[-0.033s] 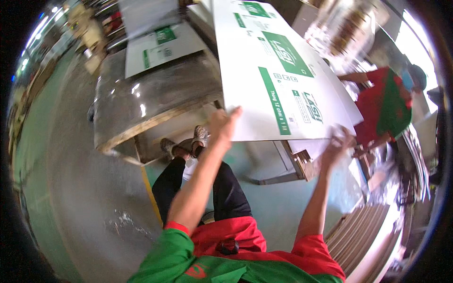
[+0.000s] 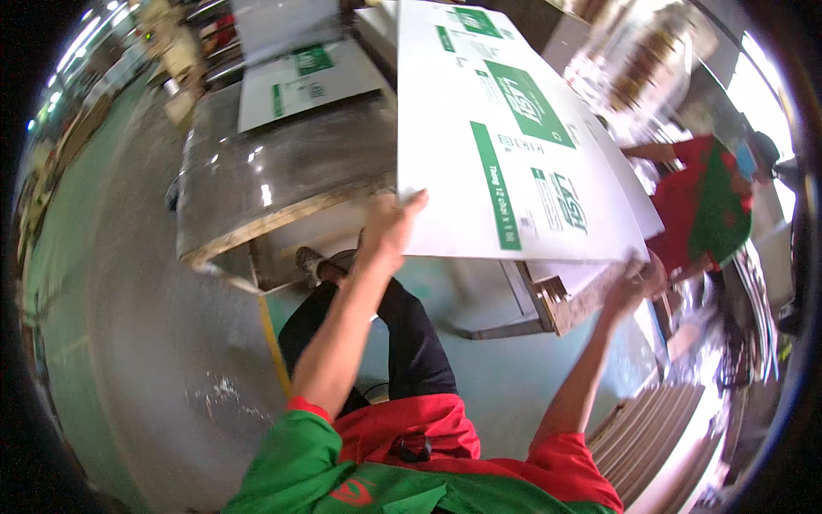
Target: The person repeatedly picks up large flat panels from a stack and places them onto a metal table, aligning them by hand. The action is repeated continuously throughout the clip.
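Note:
A large white cardboard sheet (image 2: 445, 188) with green printed panels slopes away from me over a table. At its near left corner, my left hand (image 2: 392, 227) grips the edge, thumb on top and the other fingers mostly hidden. My right hand (image 2: 635, 283) is closed at the near right corner, slightly blurred, its fingertips at the edge. Beneath the sheet more white board shows along the right side.
A dark, shiny-topped table (image 2: 282, 171) to the left bears another printed white sheet (image 2: 321, 90). A co-worker in red and green (image 2: 711, 201) stands at the right. Stacked brown boards (image 2: 655, 437) lie at the lower right, near wrapped material.
My right hand has shifted right and slightly nearer along the sheet's corner. My left hand has moved a little left. The whole view has shifted slightly.

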A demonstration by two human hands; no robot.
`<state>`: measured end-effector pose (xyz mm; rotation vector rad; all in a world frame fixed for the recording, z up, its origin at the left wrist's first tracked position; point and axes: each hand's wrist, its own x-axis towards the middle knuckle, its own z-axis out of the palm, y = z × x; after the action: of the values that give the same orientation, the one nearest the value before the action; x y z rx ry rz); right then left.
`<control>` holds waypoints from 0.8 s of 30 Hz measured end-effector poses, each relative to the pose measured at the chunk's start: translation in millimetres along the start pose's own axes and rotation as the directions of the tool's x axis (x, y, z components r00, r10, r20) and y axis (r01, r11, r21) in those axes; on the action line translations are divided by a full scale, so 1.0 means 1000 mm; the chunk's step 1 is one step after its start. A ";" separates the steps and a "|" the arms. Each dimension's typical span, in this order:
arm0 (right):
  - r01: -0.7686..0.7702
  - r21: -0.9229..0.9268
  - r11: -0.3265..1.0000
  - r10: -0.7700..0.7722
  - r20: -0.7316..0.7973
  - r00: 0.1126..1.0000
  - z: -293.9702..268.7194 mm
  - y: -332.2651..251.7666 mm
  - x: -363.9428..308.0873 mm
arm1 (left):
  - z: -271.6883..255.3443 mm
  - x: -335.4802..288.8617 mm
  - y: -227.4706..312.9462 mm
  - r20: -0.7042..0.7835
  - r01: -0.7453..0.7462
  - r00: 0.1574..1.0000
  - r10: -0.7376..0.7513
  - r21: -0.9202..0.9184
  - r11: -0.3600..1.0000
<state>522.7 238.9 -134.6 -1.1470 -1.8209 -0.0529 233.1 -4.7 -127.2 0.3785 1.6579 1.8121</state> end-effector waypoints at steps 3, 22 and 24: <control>-0.629 0.392 0.671 0.604 0.202 0.771 -0.042 0.064 0.019 | -0.072 -0.081 0.035 -0.118 -0.110 0.983 0.142 0.241 0.964; -0.836 0.156 0.527 0.200 0.933 0.300 -0.065 0.025 -0.244 | -0.237 -0.386 -0.123 -0.438 0.348 0.855 -0.279 0.083 0.934; -0.869 0.148 0.473 0.252 0.922 0.294 -0.067 0.046 -0.258 | -0.216 -0.388 -0.114 -0.486 0.230 0.871 -0.070 0.279 0.932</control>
<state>629.9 57.6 -304.5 -1.3490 -1.6558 1.7906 423.2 -417.2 -191.6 -0.0716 2.2703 1.5839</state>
